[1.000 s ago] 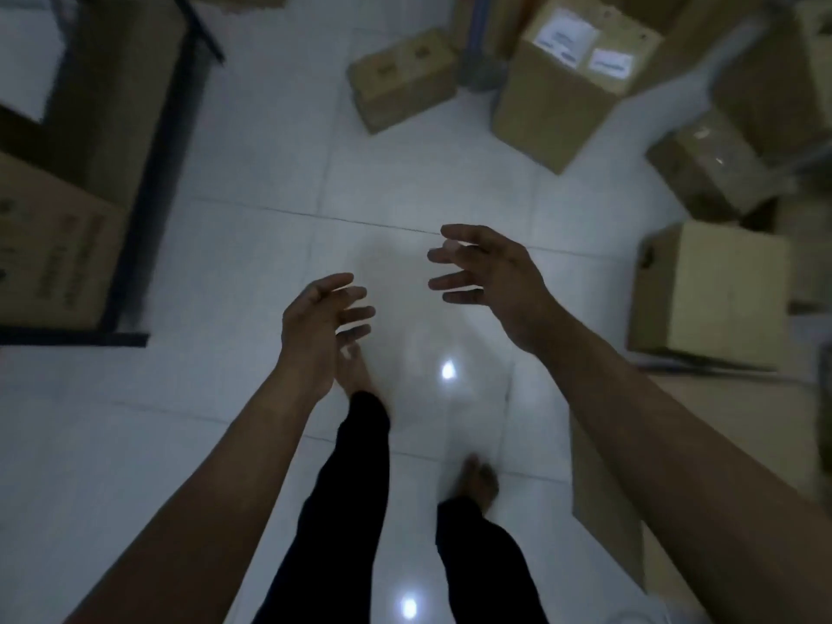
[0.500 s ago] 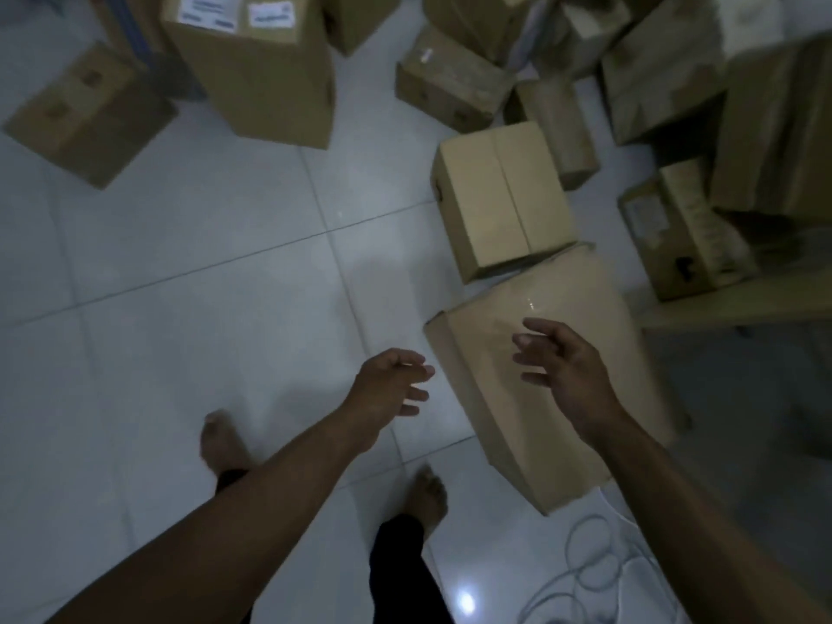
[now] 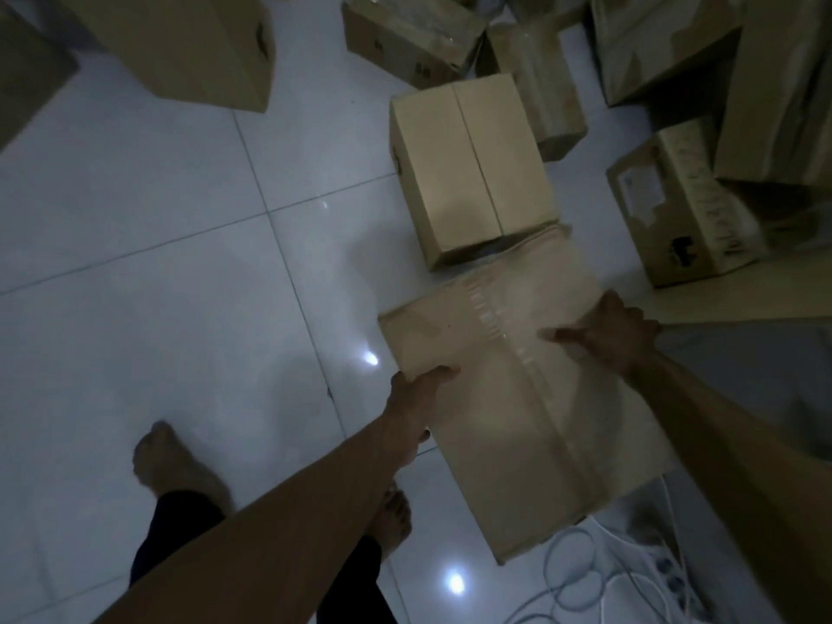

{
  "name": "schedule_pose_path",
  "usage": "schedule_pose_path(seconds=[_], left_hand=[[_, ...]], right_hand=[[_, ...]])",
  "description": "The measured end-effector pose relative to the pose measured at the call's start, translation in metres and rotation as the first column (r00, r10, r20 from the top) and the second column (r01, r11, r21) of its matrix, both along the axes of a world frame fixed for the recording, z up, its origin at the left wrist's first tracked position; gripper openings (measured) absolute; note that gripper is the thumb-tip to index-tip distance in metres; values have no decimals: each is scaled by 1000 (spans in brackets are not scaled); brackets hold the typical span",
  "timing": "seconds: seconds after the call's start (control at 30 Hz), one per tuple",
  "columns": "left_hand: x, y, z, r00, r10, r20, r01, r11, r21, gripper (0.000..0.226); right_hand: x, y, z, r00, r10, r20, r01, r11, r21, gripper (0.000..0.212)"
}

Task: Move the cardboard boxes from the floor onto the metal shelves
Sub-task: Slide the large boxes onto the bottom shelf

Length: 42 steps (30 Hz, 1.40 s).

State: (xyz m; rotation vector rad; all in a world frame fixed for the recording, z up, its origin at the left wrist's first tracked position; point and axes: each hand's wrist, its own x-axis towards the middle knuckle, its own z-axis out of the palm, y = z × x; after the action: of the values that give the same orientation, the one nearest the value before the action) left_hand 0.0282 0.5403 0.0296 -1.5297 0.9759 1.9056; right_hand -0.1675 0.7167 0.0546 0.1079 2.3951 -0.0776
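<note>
A long taped cardboard box point(image 3: 508, 398) lies on the white tile floor in front of me. My left hand point(image 3: 416, 405) grips its near left edge, thumb on top. On the far right edge rests my right hand point(image 3: 608, 335), fingers wrapped over the side and thumb lying across the tape. A smaller closed box point(image 3: 468, 164) sits just beyond it, touching its far end. No metal shelf is in view.
Several more cardboard boxes crowd the far and right side, including a large one point(image 3: 193, 42) at top left and a torn one point(image 3: 680, 209) at right. White cables point(image 3: 599, 574) coil on the floor at bottom right. My bare feet point(image 3: 175, 466) stand on the tiles.
My view swung from the shelf side toward the box pile. Both hands, open and empty before, reached down and took hold of the long box's two edges.
</note>
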Motion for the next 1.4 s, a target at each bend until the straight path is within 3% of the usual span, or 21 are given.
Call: schedule_pose_path(seconds=[0.13, 0.2, 0.27, 0.3, 0.5, 0.6, 0.8, 0.97, 1.07, 1.17, 1.27, 1.4], left_hand=[[36, -22, 30, 987, 160, -5, -160, 987, -9, 73], [61, -42, 45, 971, 230, -63, -232, 973, -19, 51], [86, -66, 60, 952, 287, -106, -294, 954, -60, 20], [97, -80, 67, 943, 312, -115, -321, 944, -70, 17], [164, -201, 105, 887, 454, -86, -462, 872, -161, 45], [199, -271, 118, 853, 500, -151, -522, 821, -233, 42], [272, -397, 126, 680, 697, -230, -729, 605, -321, 43], [325, -476, 134, 531, 785, -319, -834, 419, -358, 55], [353, -513, 147, 489, 812, -320, -847, 353, -398, 71], [375, -545, 155, 475, 812, -338, -843, 310, -440, 72], [391, -580, 164, 431, 817, -383, -856, 236, -459, 63], [404, -635, 162, 307, 867, -394, -882, 103, -460, 59]], right_hand=[[18, -11, 17, 998, -51, -21, 45, 971, -235, 104], [38, -24, 30, 988, -145, -52, 120, 936, -331, 100], [59, -48, 45, 985, -134, -105, 88, 930, -356, 99], [68, -62, 49, 988, -110, -111, 62, 930, -363, 98], [115, -188, 70, 1000, -13, 5, 14, 875, -485, 88], [138, -277, 85, 997, 35, 65, 4, 849, -529, 85], [179, -471, 108, 959, 263, 102, -150, 782, -604, 72], [221, -618, 120, 903, 410, 129, -226, 709, -668, 72], [244, -688, 130, 820, 559, 124, -313, 619, -721, 59], [261, -755, 139, 730, 674, 114, -368, 529, -765, 41], [276, -822, 143, 662, 734, 152, -358, 488, -796, 56], [300, -917, 145, 531, 830, 171, -375, 410, -831, 86]])
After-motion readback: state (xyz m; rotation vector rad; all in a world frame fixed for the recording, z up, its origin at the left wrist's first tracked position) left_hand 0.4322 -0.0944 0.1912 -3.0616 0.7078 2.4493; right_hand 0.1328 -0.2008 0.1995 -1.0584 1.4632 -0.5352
